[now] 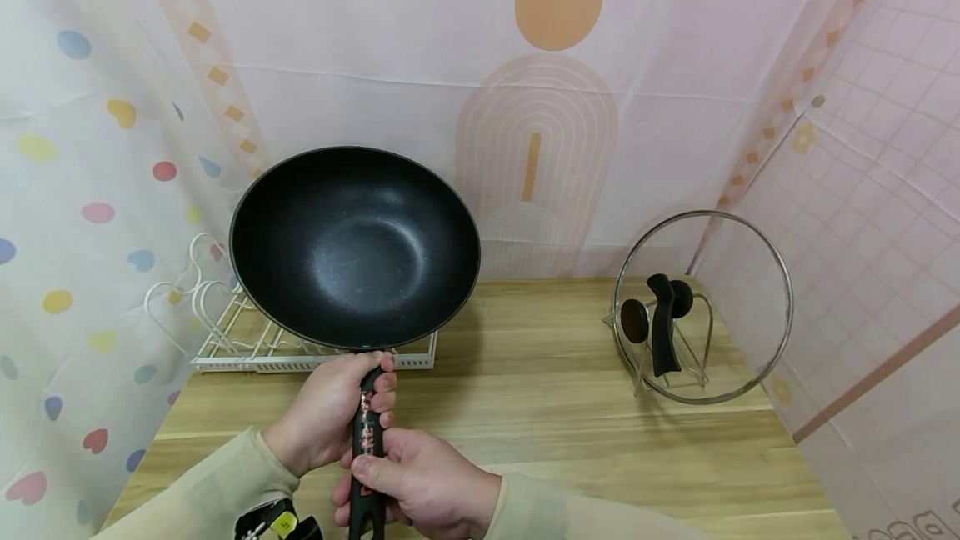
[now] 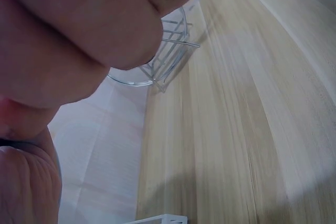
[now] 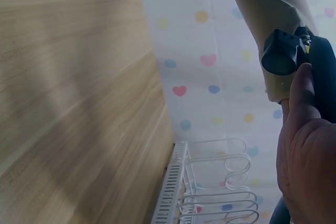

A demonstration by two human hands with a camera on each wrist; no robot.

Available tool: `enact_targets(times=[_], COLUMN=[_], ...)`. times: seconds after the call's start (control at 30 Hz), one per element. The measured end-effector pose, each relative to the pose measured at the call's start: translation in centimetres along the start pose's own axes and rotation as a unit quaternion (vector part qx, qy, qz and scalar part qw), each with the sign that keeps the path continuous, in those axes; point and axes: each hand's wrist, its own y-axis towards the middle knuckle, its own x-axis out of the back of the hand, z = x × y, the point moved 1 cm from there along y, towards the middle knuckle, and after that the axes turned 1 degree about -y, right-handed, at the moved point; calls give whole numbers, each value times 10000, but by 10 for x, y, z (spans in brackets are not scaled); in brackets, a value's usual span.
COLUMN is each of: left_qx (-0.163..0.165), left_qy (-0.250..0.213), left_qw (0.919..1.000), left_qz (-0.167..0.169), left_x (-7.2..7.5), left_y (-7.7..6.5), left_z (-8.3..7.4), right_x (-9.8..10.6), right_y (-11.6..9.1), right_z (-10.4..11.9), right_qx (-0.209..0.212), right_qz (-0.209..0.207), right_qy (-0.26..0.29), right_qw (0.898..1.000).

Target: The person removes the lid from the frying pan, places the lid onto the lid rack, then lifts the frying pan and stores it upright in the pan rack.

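A black wok (image 1: 360,248) is held up over the left part of the table, its inside turned toward the head camera. My left hand (image 1: 333,407) grips its long black handle (image 1: 367,440) close to the pan, fingers wrapped round from the left. Lower on the handle, my right hand (image 1: 427,477) holds it too, thumb lying across the top. In the left wrist view the curled fingers (image 2: 79,30) of the left hand fill the upper left. The right wrist view shows the right hand (image 3: 307,156) against the dark handle (image 3: 324,77).
Behind and below the wok stands a white wire dish rack (image 1: 315,363). At the right, a glass lid (image 1: 787,298) with a black handle leans in a wire stand (image 1: 705,373). Patterned curtains (image 1: 337,15) border the wooden table (image 1: 540,407) at the back and sides.
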Motion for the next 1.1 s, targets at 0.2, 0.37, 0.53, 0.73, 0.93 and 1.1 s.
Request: enact_targets(times=[0.2, 0.37, 0.53, 0.73, 0.93, 1.1], left_qx=[-46, -65, -97, -113, -177, -209], left_qy=[35, 112, 230, 365, 539, 679], left_qw=[9999, 9994, 9989, 9978, 9960, 9935], left_qz=[-155, -310, -398, -544, -696, -884], left_x=[1, 0, 0, 0, 0, -1], left_y=[-1, -1, -1, -3, -4, -6], left_z=[1, 1, 1, 1, 0, -1], right_x=[0, -1, -2, -4, -4, -3], right_y=[1, 2, 3, 3, 3, 4], right_z=[-3, -4, -5, -5, -4, -4], right_qx=[-21, -6, 39, 126, 138, 178], right_qz=[-163, -255, -323, -408, -396, -483], right_qy=[1, -74, -142, -214, -310, -429], right_qw=[9999, 9996, 9994, 9989, 9986, 9978])
